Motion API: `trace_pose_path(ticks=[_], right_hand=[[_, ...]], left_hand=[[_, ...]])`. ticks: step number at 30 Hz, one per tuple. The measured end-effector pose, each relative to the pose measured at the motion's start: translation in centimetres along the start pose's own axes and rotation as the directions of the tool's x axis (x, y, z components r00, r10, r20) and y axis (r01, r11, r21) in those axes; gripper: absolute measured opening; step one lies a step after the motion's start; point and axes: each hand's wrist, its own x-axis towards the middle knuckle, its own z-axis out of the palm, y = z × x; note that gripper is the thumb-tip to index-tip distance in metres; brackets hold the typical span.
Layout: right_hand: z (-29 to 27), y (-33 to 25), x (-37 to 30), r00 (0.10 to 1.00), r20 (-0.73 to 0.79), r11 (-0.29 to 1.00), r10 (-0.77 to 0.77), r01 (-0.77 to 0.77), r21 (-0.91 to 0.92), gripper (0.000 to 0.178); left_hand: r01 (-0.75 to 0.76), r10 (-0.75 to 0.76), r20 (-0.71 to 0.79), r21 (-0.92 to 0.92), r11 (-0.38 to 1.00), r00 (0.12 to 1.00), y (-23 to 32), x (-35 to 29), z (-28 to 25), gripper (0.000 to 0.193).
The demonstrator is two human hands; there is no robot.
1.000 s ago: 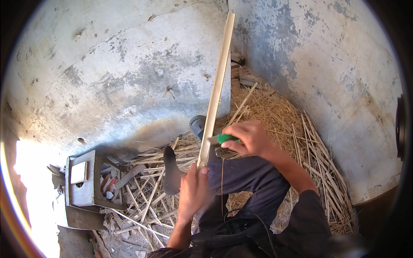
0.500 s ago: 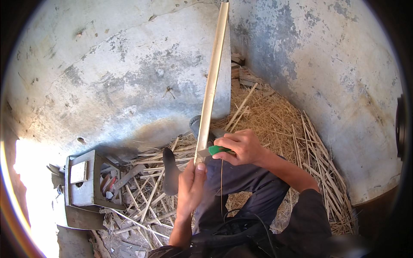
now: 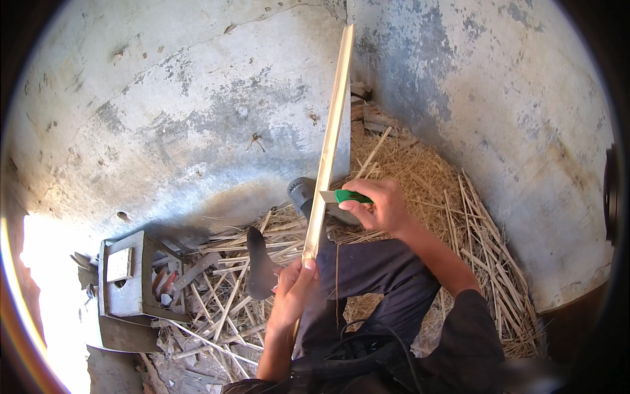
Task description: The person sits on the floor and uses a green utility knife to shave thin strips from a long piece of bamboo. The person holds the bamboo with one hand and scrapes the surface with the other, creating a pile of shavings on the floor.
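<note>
My left hand (image 3: 293, 292) is closed round the lower end of a long split bamboo piece (image 3: 333, 125), thumb on its pale hollow face. The bamboo slants up and away, its far end high in front of the wall. A knife (image 3: 344, 196) with a green handle and a short flat blade sits in my right hand (image 3: 384, 205), fingers wrapped round the handle. Its blade points left and meets the right edge of the bamboo, some way above my left hand. A thin strand hangs down over my dark trousers (image 3: 377, 266) between my hands.
A wooden box (image 3: 125, 276) with odds and ends inside stands at the left. Bamboo strips (image 3: 226, 308) lie scattered on the floor, with more strips (image 3: 495, 276) along the right wall. Shavings (image 3: 420, 177) heap up ahead; peeling walls (image 3: 170, 118) enclose the corner.
My right hand has moved the knife up along the bamboo, away from my left hand. The bamboo's far end has come lower in view and tilted slightly right.
</note>
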Motion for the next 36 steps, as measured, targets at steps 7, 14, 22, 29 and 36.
trace_pose_path(ticks=[7,14,22,29,36], right_hand=[[-2.3,2.0,-0.2,0.991,0.012,0.988,0.134,-0.133,-0.079,0.034],[-1.4,-0.5,-0.2,0.983,0.181,0.997,-0.019,0.033,-0.075,0.033],[-0.2,-2.1,-0.6,0.949,0.272,0.974,-0.161,0.197,-0.110,0.032],[0.1,-2.1,-0.6,0.953,0.253,0.976,-0.168,0.197,-0.093,0.032],[0.3,-2.4,-0.6,0.950,0.252,0.967,-0.182,0.220,-0.130,0.034]], left_hand=[[0.100,-0.088,0.100,-0.121,0.988,0.991,-1.3,-1.5,-0.2,0.036],[-0.092,0.105,-0.092,0.135,0.987,0.990,-0.8,-0.1,-0.3,0.029],[-0.191,0.249,-0.204,0.269,0.944,0.947,0.7,0.4,-0.1,0.023],[-0.225,0.334,-0.203,0.423,0.878,0.920,1.9,0.2,0.3,0.021],[-0.241,0.378,-0.204,0.487,0.839,0.903,2.7,0.2,0.8,0.020]])
